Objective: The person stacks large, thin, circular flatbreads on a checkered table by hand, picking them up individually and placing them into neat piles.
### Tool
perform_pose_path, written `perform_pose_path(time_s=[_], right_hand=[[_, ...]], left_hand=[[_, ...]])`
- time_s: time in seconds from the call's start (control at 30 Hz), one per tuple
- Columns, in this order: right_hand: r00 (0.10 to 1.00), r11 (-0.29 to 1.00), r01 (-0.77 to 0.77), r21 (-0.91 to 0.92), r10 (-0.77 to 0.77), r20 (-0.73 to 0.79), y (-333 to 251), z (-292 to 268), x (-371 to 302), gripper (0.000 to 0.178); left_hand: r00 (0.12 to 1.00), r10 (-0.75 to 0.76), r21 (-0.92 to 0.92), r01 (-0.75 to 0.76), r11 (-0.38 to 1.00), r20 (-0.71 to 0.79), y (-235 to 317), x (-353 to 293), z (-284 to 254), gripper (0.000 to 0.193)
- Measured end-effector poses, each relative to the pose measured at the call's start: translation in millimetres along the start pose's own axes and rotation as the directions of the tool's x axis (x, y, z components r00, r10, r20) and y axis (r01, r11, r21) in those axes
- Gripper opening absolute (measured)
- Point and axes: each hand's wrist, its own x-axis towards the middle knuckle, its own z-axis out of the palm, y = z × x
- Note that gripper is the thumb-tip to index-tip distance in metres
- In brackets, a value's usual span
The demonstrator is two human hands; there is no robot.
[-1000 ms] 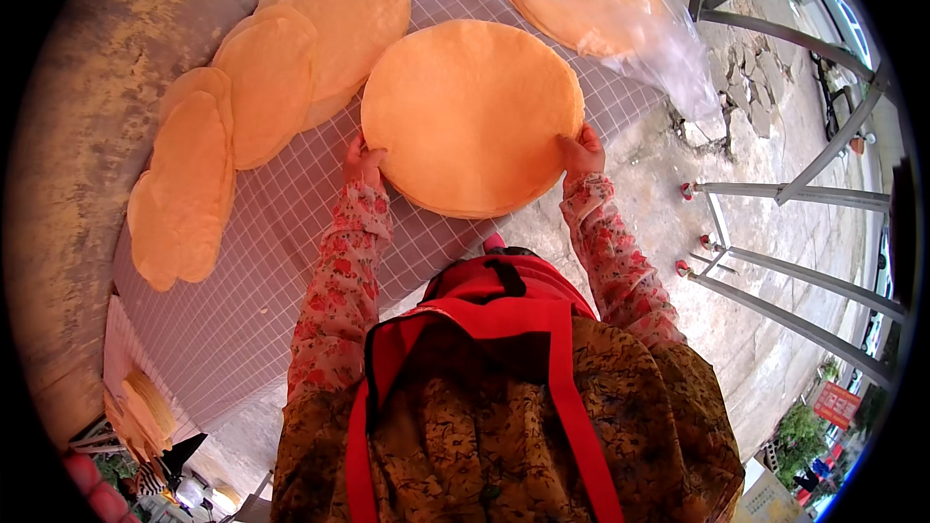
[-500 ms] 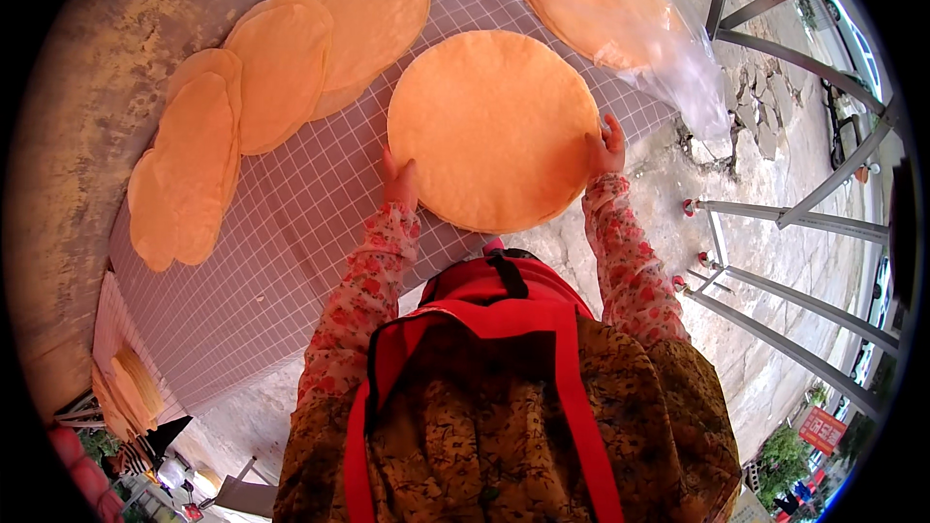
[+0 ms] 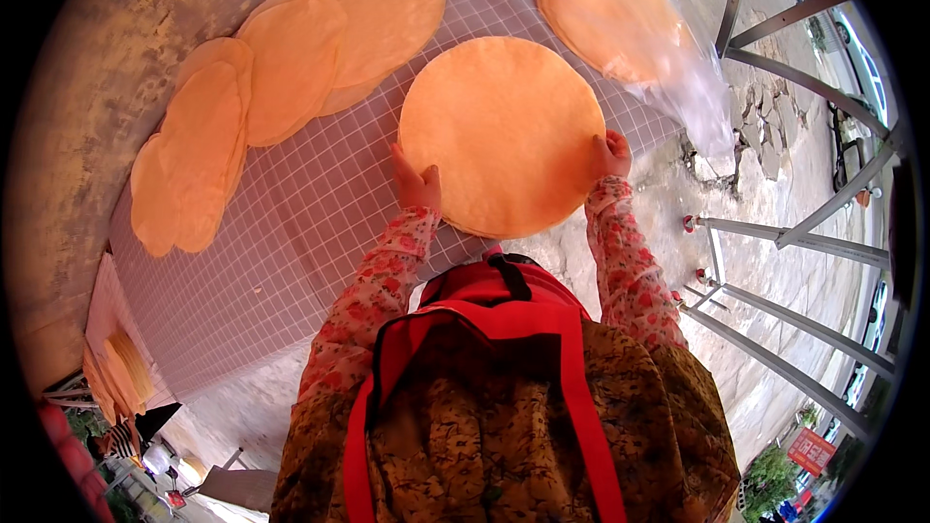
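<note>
A round, thin stack of orange-yellow flatbreads lies between my two hands at the near edge of the table. My left hand presses against its lower-left edge, the thumb standing apart from the fingers. On the opposite side, my right hand has its fingers curled at the stack's right edge. Farther left, overlapping flatbreads are fanned out in a row. Another flatbread stack sits at the far right, partly inside a clear plastic bag that hangs over the table's edge.
The table is covered with a checked cloth. A wall or ledge borders it at left. Metal frame legs stand at right on cracked concrete. More folded flatbreads sit at the lower left.
My right hand's fingers have curled in closer to the stack's edge. My left hand has turned slightly, its thumb more raised. The whole view has shifted a little, and the stack remains between my hands.
</note>
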Motion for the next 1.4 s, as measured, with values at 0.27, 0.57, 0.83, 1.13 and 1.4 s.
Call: perform_pose_path(time_s=[0.27, 0.57, 0.83, 1.13, 1.4], right_hand=[[0.999, 0.999, -0.030, 0.034, 0.029, 0.043, -7, -1, 4, 0.019], [0.995, 0.995, -0.100, 0.019, 0.100, 0.013, -33, 2, -9, 0.025], [0.993, 0.985, -0.036, 0.169, 0.017, 0.115, -62, 11, 9, 0.032], [0.933, 0.672, 0.360, -0.647, -0.271, 0.238, -50, -24, 59, 0.042], [0.432, 0.298, 0.891, -0.343, -0.322, 0.842, -73, 71, -88, 0.058]], left_hand=[[0.993, -0.115, -0.098, 0.114, 0.989, -0.003, 0, -1, 0, 0.078], [0.914, -0.375, -0.414, 0.405, 0.816, 0.154, -21, 16, -22, 0.045], [0.936, -0.352, -0.412, 0.318, 0.854, -0.005, -59, 11, 8, 0.044], [0.910, -0.410, -0.101, 0.404, 0.909, -0.053, 9, -10, 13, 0.034], [0.872, -0.488, -0.145, 0.478, 0.866, -0.043, 3, -10, 14, 0.035]])
